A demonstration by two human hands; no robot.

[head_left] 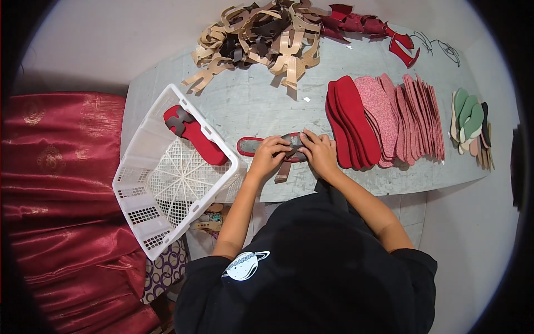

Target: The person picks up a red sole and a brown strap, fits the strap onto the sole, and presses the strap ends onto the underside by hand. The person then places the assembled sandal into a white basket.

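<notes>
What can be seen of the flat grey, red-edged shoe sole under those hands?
The flat grey, red-edged shoe sole lies left to right on the pale grey table. Its rounded left end is uncovered. A dark brown, leather-like strap crosses it towards the right. The left hand and right hand touch it, hiding parts.

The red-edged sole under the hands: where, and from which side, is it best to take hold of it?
Probably pinch the red-edged sole at its rounded end, across both edges, coming from picture left: that end sticks out bare beyond the left hand, while the dark strap and right hand crowd the other end.
</notes>
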